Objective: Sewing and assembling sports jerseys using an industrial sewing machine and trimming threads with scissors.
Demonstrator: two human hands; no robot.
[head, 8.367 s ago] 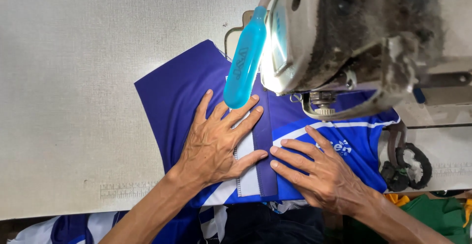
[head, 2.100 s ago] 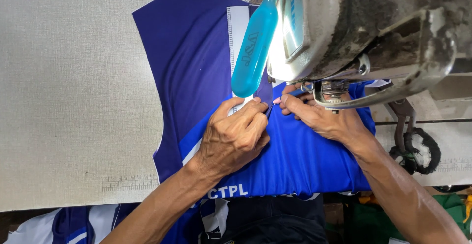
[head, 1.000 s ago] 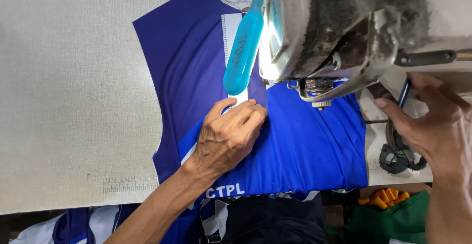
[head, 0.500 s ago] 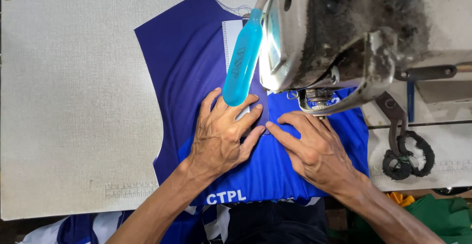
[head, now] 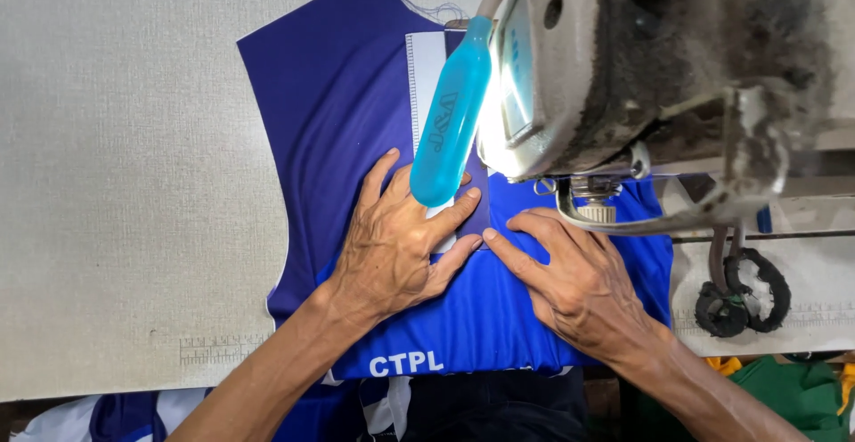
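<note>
The left hand (head: 392, 250) lies flat, palm down, its fingers (head: 374, 184) spread apart and pressing on the blue cloth (head: 329, 121); they clamp nothing. Its forefinger and middle finger point toward the white strip (head: 426, 77) sewn into the cloth, and their tips rest at the lower end of that strip, partly hidden behind the lamp (head: 451, 117). The right hand (head: 579, 282) also lies flat on the cloth, fingers slightly apart and stretched toward the left hand, the forefinger tip nearly touching the left hand's fingers. Both hands hold the cloth down just in front of the machine's presser foot (head: 598, 210).

The cloth is a piece of a sports shirt, dark blue on the left and a brighter blue under the right hand, with white lettering near the person's body. It lies spread on the bench (head: 125, 184), its upper part reaching away from the person past the machine, its lower edge hanging over the bench's near edge.

The lamp is a translucent turquoise tube, tilted, fixed beside the sewing machine (head: 641, 68), lit where it meets the machine. The machine's grey head, dusty with lint, fills the upper right. To the right, below it, a black ring-shaped part (head: 744, 290) lies on the bench. Green cloth (head: 784, 393) shows at the lower right.
</note>
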